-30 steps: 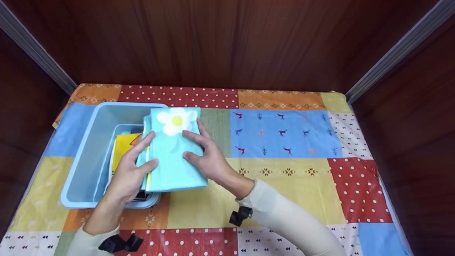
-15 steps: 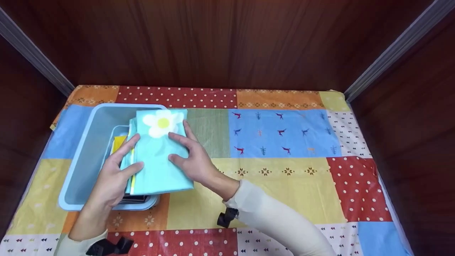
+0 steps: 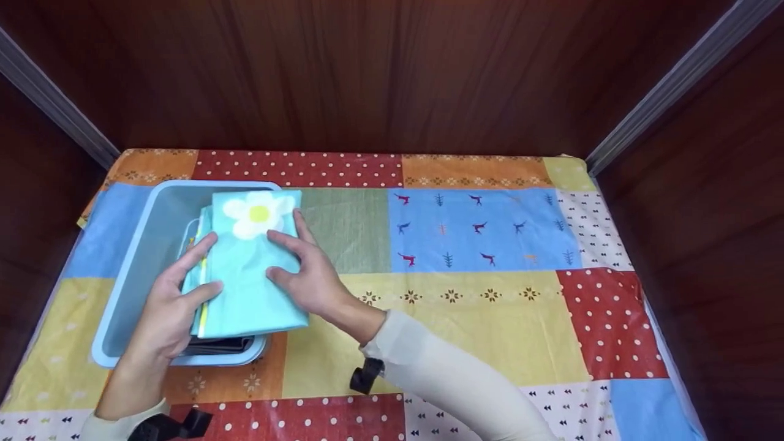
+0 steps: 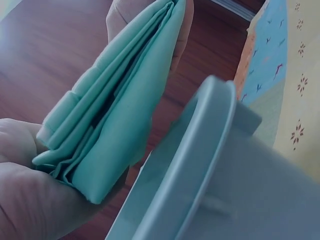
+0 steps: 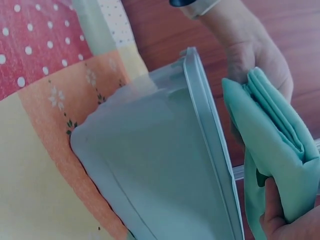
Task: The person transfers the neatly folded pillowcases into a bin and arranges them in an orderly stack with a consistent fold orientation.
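A folded turquoise cloth point(image 3: 251, 275) with a white daisy print is held flat between both hands, over the right part of a light blue plastic bin point(image 3: 214, 184). My left hand point(image 3: 168, 306) grips its left edge, thumb on top. On the right edge, my right hand point(image 3: 312, 278) holds it with thumb and a finger on the upper face. Both wrist views show the cloth's stacked layers point(image 4: 120, 110) raised above the bin's rim point(image 5: 210, 120). A black item point(image 3: 217, 346) lies in the bin's near end; most other contents are hidden beneath the cloth.
A patchwork-print tablecloth point(image 3: 465, 331) covers the table and extends right of the bin. Dark wood-grain panels point(image 3: 392, 73) stand at the back and on both sides.
Both hands have carried the folded cloth leftward, further over the bin. The yellow item seen inside the bin earlier is now almost wholly covered.
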{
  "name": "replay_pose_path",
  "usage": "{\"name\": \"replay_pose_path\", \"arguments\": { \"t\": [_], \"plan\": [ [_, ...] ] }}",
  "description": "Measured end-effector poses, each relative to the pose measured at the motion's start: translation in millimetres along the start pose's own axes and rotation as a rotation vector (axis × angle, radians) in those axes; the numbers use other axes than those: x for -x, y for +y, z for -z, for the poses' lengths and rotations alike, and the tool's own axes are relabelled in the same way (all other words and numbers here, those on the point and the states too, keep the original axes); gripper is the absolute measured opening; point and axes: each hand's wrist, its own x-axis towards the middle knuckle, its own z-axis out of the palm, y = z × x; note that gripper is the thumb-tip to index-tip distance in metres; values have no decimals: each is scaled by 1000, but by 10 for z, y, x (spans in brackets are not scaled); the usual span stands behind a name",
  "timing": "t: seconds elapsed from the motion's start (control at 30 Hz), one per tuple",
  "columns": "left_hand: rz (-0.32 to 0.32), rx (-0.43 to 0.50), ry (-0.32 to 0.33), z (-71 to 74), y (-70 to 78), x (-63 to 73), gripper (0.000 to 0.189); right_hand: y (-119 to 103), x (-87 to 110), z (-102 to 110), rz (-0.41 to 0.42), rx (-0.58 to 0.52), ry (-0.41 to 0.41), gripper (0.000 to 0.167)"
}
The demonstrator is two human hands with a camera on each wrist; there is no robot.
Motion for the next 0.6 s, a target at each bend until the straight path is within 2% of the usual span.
{"name": "replay_pose_path", "arguments": {
  "t": [0.23, 0.6],
  "plan": [
    [-1, -40, 37, 168, -49, 26, 67, 2, -56, -163, -21, -5, -28, 52],
    [10, -46, 30, 323, -101, 37, 68, 4, -106, -279, -68, -4, -48, 52]
  ]
}}
